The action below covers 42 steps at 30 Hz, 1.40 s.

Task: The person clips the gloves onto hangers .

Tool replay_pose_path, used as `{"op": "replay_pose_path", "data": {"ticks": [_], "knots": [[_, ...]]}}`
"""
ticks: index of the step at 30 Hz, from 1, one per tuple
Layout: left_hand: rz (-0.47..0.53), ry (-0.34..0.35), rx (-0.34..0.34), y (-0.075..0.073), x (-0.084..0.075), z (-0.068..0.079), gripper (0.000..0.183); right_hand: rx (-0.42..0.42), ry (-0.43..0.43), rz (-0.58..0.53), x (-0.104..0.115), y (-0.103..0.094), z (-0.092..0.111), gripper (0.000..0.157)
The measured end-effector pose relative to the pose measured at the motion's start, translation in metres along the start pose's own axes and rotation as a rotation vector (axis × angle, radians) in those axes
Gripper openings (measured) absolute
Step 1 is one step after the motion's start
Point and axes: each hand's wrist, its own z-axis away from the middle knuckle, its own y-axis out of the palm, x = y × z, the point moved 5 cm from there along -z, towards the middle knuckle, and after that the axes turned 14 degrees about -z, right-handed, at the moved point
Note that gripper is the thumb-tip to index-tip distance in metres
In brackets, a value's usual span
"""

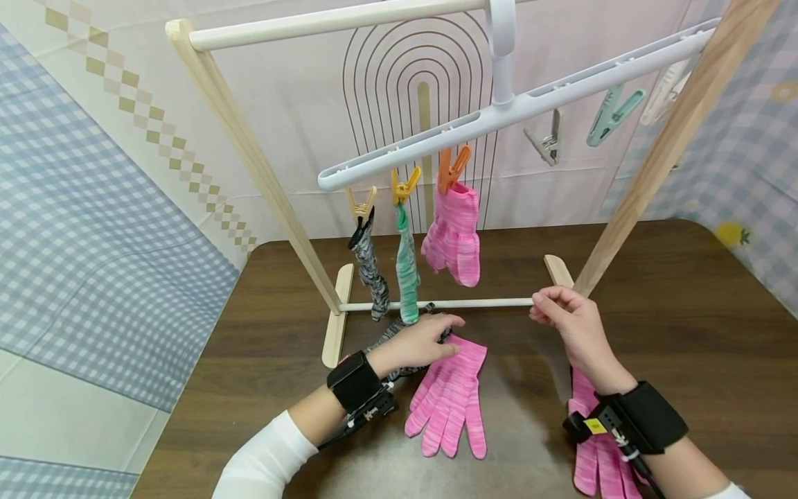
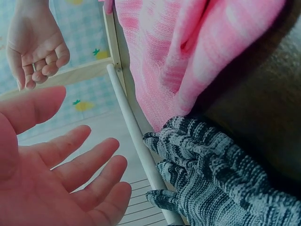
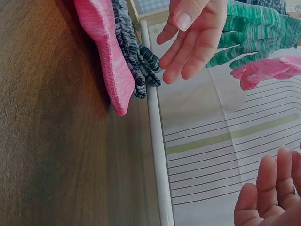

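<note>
My left hand (image 1: pixel 424 339) hovers over the table with relaxed, spread fingers and holds nothing. Beneath it lies a black-and-grey knit glove (image 2: pixel 221 174), partly covered by the hand in the head view. Next to that, a pink knit glove (image 1: pixel 450 402) lies flat, fingers toward me. My right hand (image 1: pixel 570 326) is raised near the rack's right post, its fingers loosely bent and nothing in them. Under the right forearm lies another pink glove (image 1: pixel 586 457), partly hidden. Hanging from clothespins are a black-and-grey glove (image 1: pixel 370 267), a green glove (image 1: pixel 407 267) and a pink glove (image 1: pixel 454 235).
A wooden rack with a white top rod (image 1: pixel 337 21) and low crossbar (image 1: pixel 480 303) stands on the brown table (image 1: pixel 517 430). From it a white hanger bar (image 1: pixel 430 135) hangs slanted. Vacant clothespins hang on its right half, among them a green clothespin (image 1: pixel 611 118).
</note>
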Motion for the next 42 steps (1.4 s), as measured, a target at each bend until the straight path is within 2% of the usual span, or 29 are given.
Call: {"op": "replay_pose_path", "data": {"ticks": [8, 17, 35, 42], "knots": [[-0.026, -0.021, 0.046, 0.001, 0.000, -0.004, 0.044, 0.016, 0.021, 0.002, -0.004, 0.000, 0.001, 0.007], [-0.052, -0.074, 0.104, 0.004, 0.002, -0.009, 0.045, 0.034, 0.039, -0.023, -0.007, 0.000, 0.002, 0.010], [-0.098, -0.031, 0.140, 0.008, 0.007, -0.017, 0.037, 0.067, 0.096, 0.000, -0.013, -0.002, 0.005, 0.005], [-0.129, -0.029, 0.129, 0.008, 0.009, -0.018, 0.038, 0.072, 0.103, 0.010, -0.014, -0.003, 0.006, 0.005]]}}
